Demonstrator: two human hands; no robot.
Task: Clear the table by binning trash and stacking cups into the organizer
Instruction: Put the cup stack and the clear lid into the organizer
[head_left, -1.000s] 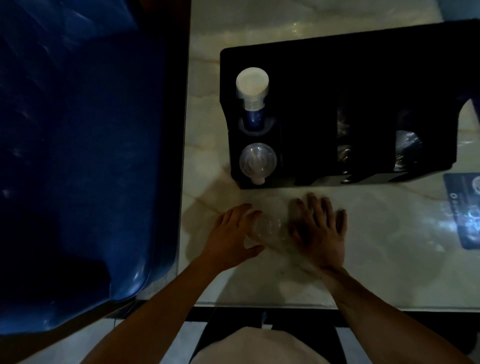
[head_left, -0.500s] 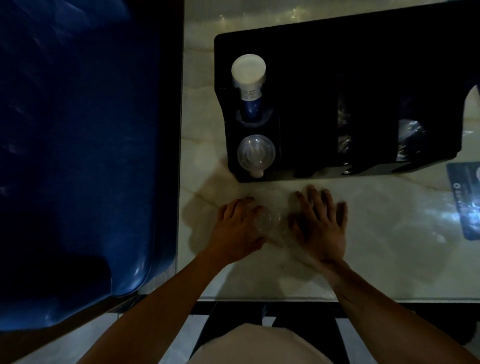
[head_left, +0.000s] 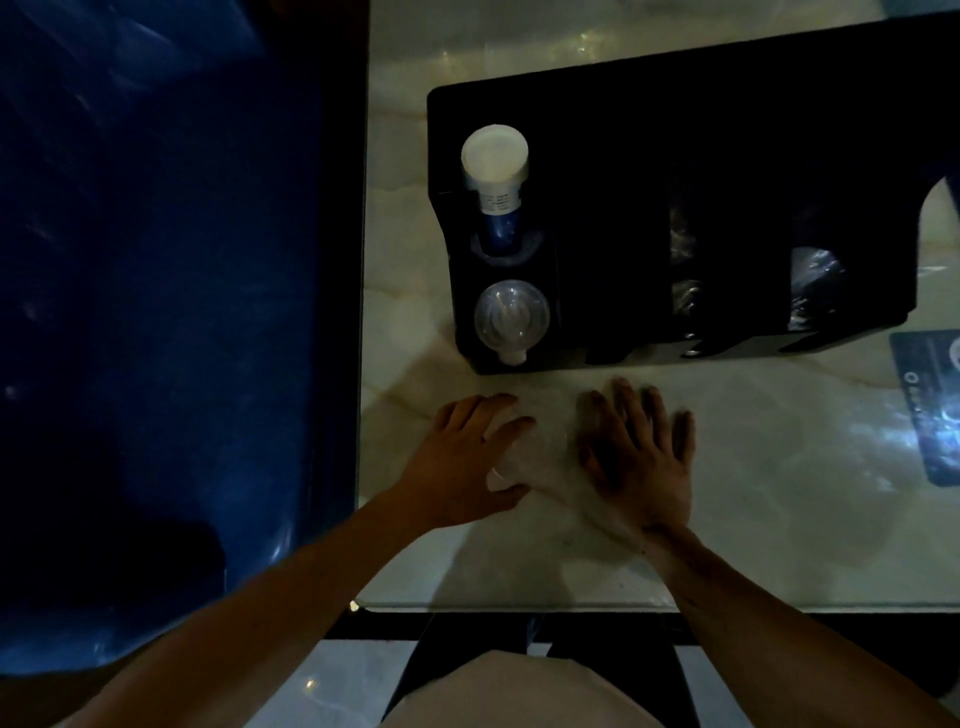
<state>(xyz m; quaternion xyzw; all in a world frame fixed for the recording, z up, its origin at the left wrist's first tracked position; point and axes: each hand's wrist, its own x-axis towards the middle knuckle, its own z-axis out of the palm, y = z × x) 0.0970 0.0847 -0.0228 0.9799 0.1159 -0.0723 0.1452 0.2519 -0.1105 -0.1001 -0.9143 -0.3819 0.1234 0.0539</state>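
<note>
A clear plastic cup (head_left: 540, 457) lies on its side on the marble table (head_left: 779, 493), just in front of the black organizer (head_left: 701, 156). My left hand (head_left: 467, 457) is wrapped around the cup's left end. My right hand (head_left: 639, 457) rests with fingers spread against its right end. In the organizer's left column, a white and blue stack of paper cups (head_left: 496, 182) stands in the rear slot. A clear domed cup (head_left: 511, 319) sits in the front slot.
A large blue bin (head_left: 156, 312) fills the left side, right against the table's left edge. A dark printed card (head_left: 930, 405) lies at the table's right. Crinkled clear plastic (head_left: 810, 280) shows in the organizer's right compartments. The table's near edge is just below my forearms.
My left hand has closed further around the clear cup, and the cup now lies more on its side between both hands. The view has shifted slightly.
</note>
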